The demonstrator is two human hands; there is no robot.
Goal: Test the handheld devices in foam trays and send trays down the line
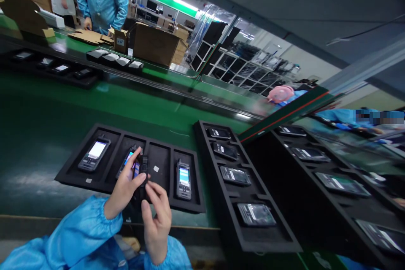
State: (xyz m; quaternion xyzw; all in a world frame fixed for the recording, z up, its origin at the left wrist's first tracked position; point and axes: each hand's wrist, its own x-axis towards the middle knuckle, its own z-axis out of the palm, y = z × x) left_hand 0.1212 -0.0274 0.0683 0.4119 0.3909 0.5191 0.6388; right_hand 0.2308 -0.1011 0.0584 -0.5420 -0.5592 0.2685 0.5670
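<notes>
My left hand (127, 183) grips a black handheld radio (144, 164), turned edge-on, with its lit screen partly showing to the left. The thumb lies along the radio's side edge. At its lower part, my right hand (158, 215) has bent fingertips against the same radio, the thumb close below. Under my hands is a black foam tray (110, 133) with compartments. One radio (95, 152) with a white lit screen lies at its left end, and another radio (184, 179) at its right end. A further radio (128, 158) is partly hidden behind my left hand.
To the right stands a long black tray (218, 219) holding several radios, with another such tray (343, 202) beyond it. Across the green bench (126, 97) are a far tray (91, 82), cardboard boxes (155, 44) and a person in a blue coat (103, 0). A slanted rail (284, 114) crosses at right.
</notes>
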